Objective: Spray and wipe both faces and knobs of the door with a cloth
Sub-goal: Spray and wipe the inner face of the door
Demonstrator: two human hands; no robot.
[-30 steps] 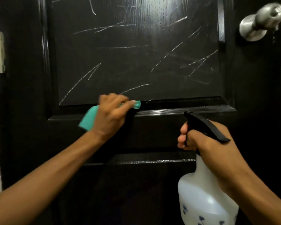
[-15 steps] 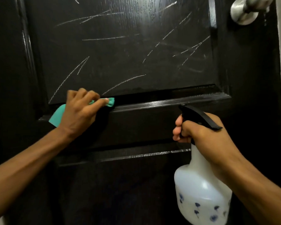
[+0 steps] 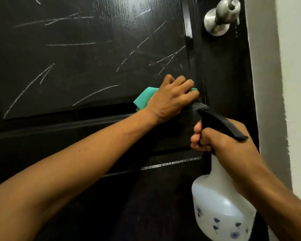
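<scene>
A black panelled door (image 3: 87, 56) fills the view, its upper panel streaked with white chalk-like marks. My left hand (image 3: 170, 98) presses a teal cloth (image 3: 144, 98) against the panel's lower right corner, fingers curled over the cloth. My right hand (image 3: 221, 143) grips the neck and trigger of a white spray bottle (image 3: 221, 211) with a black nozzle and blue flower print, held just below the left hand. A silver door knob (image 3: 221, 16) sticks out at the top right.
A white wall (image 3: 295, 84) runs down the right side beside the door's edge. A raised moulding (image 3: 170, 164) crosses the door below the panel.
My left hand has slid the cloth rightward along the panel's bottom edge, from the left part to the right corner. The view has shifted left; the bottle hand stays in place.
</scene>
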